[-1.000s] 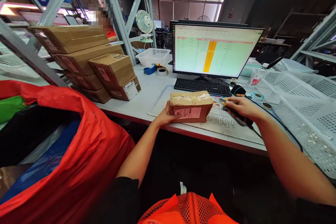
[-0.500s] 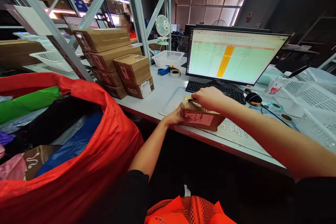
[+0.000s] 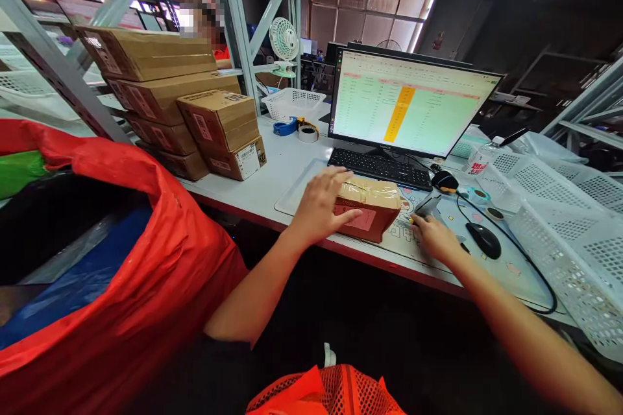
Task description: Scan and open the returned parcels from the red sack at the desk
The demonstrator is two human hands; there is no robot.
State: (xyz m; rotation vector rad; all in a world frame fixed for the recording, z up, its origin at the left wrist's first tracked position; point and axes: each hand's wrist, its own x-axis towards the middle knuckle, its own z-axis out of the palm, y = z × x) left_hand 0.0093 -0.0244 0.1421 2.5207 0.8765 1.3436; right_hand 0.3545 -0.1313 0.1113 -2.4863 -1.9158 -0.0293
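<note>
A brown cardboard box (image 3: 371, 224) with shiny clear tape over its top and a pink label on its front lies near the desk's front edge. My left hand (image 3: 321, 204) is at its left end, fingers stretched out over the top and thumb along the front. To the right of the box, low over the desk mat (image 3: 516, 269), is my right hand (image 3: 435, 237), its fingers curled together. A small yellow bit shows at its fingertips; the rest of what it holds is hidden. A grey, dark-edged item (image 3: 429, 205) lies just beyond those fingers.
Stacked cardboard boxes (image 3: 160, 87) stand at the left, beside a red sack (image 3: 189, 246) of parcels. Behind the box are a keyboard (image 3: 384, 168) and monitor (image 3: 409, 104). A mouse (image 3: 483, 240), cable and white baskets (image 3: 569, 259) are at the right. Tape rolls (image 3: 307, 134) lie farther back.
My right hand has left the box's taped top and moved down to the mat on the right. My left hand has shifted up and loosened its grasp. The view has turned rightward.
</note>
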